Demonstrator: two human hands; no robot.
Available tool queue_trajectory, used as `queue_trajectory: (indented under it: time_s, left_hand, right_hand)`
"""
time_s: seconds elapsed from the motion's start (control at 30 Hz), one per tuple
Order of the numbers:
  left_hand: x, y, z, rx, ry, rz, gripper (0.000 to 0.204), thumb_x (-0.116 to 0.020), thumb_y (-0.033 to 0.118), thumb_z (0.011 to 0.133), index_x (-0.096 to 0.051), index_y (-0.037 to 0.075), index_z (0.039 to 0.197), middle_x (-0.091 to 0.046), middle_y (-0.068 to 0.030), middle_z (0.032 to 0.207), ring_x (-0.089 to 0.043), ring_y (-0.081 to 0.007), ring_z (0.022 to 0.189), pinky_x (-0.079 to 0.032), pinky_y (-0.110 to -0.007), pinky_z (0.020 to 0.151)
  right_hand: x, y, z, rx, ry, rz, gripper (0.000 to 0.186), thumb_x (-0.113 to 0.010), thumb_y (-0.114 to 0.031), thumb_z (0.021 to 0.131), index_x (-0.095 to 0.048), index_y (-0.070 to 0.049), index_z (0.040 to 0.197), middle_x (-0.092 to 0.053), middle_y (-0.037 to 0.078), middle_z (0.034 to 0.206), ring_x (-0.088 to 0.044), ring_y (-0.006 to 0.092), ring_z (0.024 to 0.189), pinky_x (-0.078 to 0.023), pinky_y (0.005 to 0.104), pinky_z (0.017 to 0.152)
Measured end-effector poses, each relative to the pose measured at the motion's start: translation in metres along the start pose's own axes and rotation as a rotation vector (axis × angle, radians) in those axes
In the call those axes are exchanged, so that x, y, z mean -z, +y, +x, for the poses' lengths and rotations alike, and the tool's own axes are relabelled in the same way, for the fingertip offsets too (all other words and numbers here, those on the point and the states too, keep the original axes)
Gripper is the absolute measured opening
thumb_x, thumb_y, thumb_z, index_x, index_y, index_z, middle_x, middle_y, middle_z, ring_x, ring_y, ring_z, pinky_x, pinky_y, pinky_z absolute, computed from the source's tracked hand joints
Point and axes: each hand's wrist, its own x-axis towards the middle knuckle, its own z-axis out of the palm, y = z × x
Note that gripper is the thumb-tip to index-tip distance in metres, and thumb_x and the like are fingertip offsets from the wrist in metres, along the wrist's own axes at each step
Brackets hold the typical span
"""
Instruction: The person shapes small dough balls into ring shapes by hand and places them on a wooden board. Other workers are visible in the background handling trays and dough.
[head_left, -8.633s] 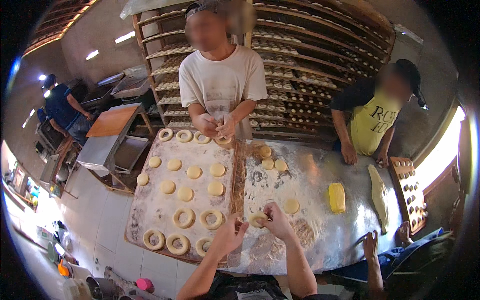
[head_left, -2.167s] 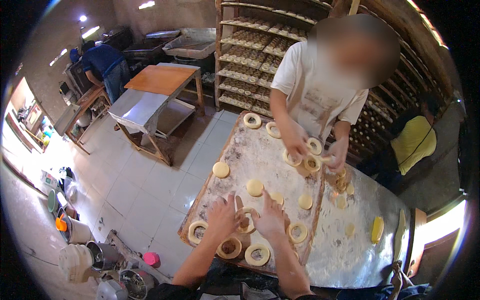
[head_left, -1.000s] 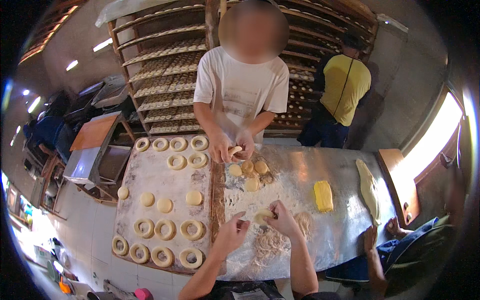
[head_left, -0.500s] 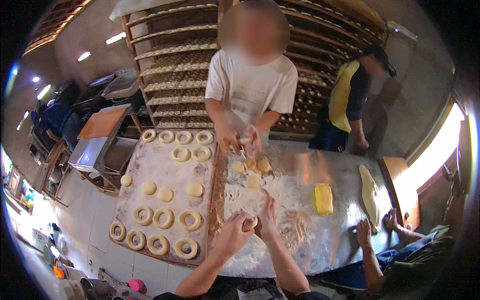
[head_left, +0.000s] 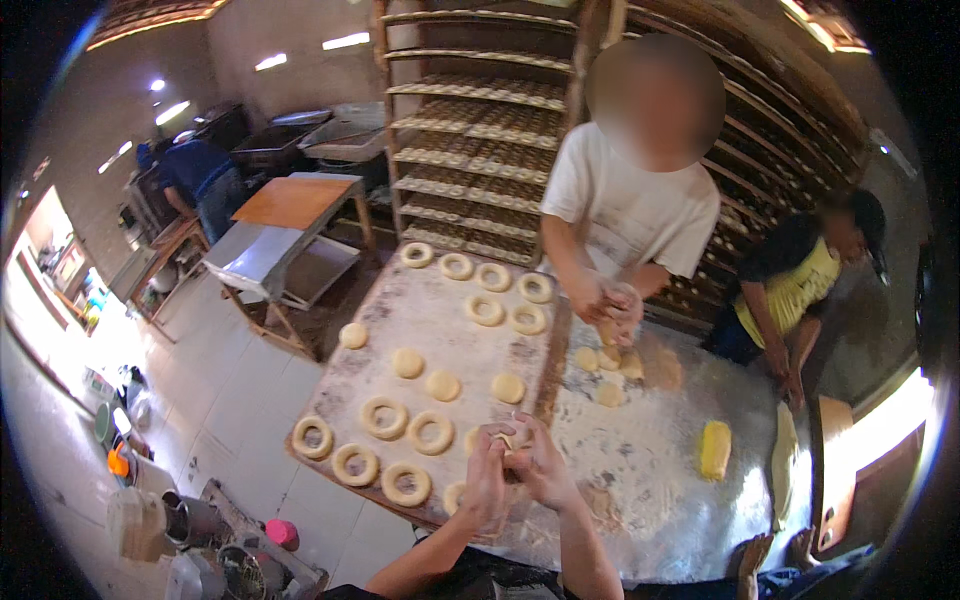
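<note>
My left hand (head_left: 485,470) and my right hand (head_left: 540,465) meet over the right edge of the floured board (head_left: 390,320), their fingers closed round a small pale piece of dough (head_left: 504,440), mostly hidden by them. Several dough rings (head_left: 431,432) lie in rows at the board's near and far ends, with several flat dough rounds (head_left: 443,385) across its middle. Right of the board is the floured metal tabletop (head_left: 640,520), with a cluster of dough rounds (head_left: 610,393) and a yellow block (head_left: 715,450).
A co-worker (head_left: 625,210) opposite handles dough; another (head_left: 800,280) bends at the table's right end beside a long dough strip (head_left: 786,460). A third person's hands (head_left: 755,550) show lower right. A tray rack (head_left: 480,150) stands behind; a side table (head_left: 290,195) and pots (head_left: 190,520) are left.
The view has swung leftward. My hands, still together on dough, now sit over the board's edge, my right fingers more curled. The co-worker in yellow has turned and bends toward the table.
</note>
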Motion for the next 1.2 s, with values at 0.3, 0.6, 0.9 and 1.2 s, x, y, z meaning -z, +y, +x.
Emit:
queue_trajectory:
  time_s: [0.3, 0.6, 0.9, 1.2]
  left_hand:
    - [0.111, 0.051, 0.027, -0.181, -0.019, 0.723, 0.022, -0.044, 0.026, 0.106, -0.052, 0.006, 0.113, -0.064, -0.0176, 0.073, -0.068, -0.0387, 0.066, -0.051, -0.047, 0.057]
    - [0.189, 0.091, 0.064, -0.276, 0.066, 0.782, 0.016, -0.050, 0.022, 0.104, -0.055, 0.008, 0.106, -0.065, -0.0147, 0.068, -0.067, -0.0379, 0.062, -0.052, -0.044, 0.055]
    - [0.230, 0.108, 0.091, -0.160, 0.075, 0.995, 0.017, -0.049, 0.026, 0.104, -0.053, 0.011, 0.111, -0.064, -0.0170, 0.067, -0.065, -0.0406, 0.060, -0.050, -0.048, 0.051]
    - [0.250, 0.115, 0.116, -0.026, 0.143, 0.867, 0.029, -0.043, 0.034, 0.107, -0.050, 0.008, 0.119, -0.061, -0.0248, 0.067, -0.063, -0.0501, 0.070, -0.046, -0.056, 0.062]
  right_hand:
    - [-0.101, 0.003, 0.053, 0.298, 0.010, -0.119, 0.053, -0.046, -0.047, 0.096, -0.063, 0.000, 0.113, -0.057, 0.018, 0.125, -0.056, 0.0231, 0.116, -0.047, 0.0378, 0.095]
    - [-0.190, 0.000, 0.105, 0.307, -0.184, -0.102, 0.065, -0.048, -0.058, 0.097, -0.050, -0.002, 0.132, -0.064, 0.010, 0.102, -0.059, 0.0255, 0.103, -0.047, 0.0392, 0.096]
    - [-0.242, -0.012, 0.145, 0.274, -0.345, 0.257, 0.073, -0.038, -0.071, 0.098, -0.040, -0.009, 0.138, -0.051, 0.004, 0.068, -0.049, 0.0158, 0.056, -0.040, 0.0284, 0.052]
    - [-0.247, -0.033, 0.167, -0.303, -0.397, 0.478, 0.058, -0.040, -0.058, 0.104, -0.038, -0.018, 0.146, -0.062, 0.006, 0.074, -0.048, 0.0094, 0.050, -0.039, 0.0231, 0.045]
